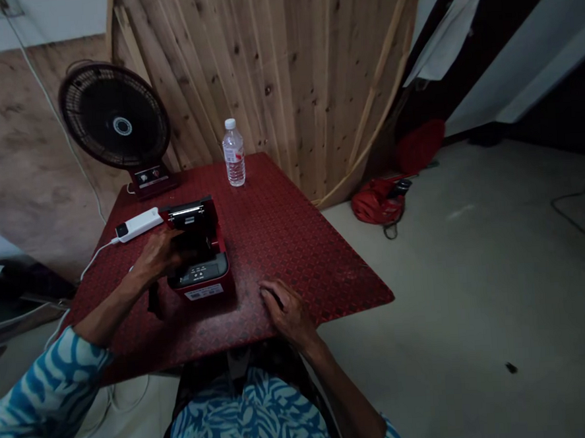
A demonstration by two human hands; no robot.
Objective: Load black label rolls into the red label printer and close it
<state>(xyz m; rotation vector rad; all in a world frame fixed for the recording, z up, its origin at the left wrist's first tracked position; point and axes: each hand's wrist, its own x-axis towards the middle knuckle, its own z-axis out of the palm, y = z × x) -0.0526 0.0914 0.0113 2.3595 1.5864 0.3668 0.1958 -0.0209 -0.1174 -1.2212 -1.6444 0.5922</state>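
Note:
A red thermal label printer [201,277] sits on the red patterned tabletop [295,258], with its lid raised and its black interior showing. My left hand [158,255] reaches over the printer's left side, fingers at the open compartment; whether they grip anything is hidden. Below that hand, a small dark object [154,300] hangs beside the printer, too dim to identify. My right hand [287,310] rests palm down near the table's front edge, apart from the printer, with its fingers loosely curled.
A white power adapter [138,224] with a cable lies next to the printer. A water bottle [234,154] and a black desk fan [115,117] stand at the table's far end. A red bag [377,202] lies on the floor to the right.

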